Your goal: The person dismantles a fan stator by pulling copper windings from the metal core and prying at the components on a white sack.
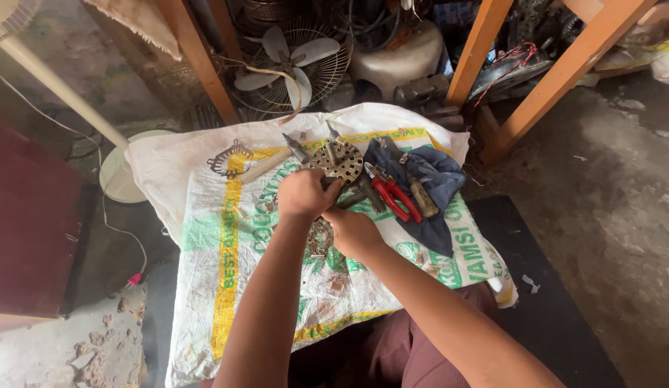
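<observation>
My left hand grips the near edge of a round metal motor stator with slotted teeth, held over a white woven sack spread on the floor. Just below it, my right hand is closed around a dark tool handle whose tip points up toward the stator; the tool is mostly hidden by the fingers. A second round metal part lies on the sack under my hands.
Red-handled pliers, a wooden-handled tool and a dark blue cloth lie to the right. A wire ring part and a hammer lie at left. A caged fan, wooden legs and a fan stand base stand behind.
</observation>
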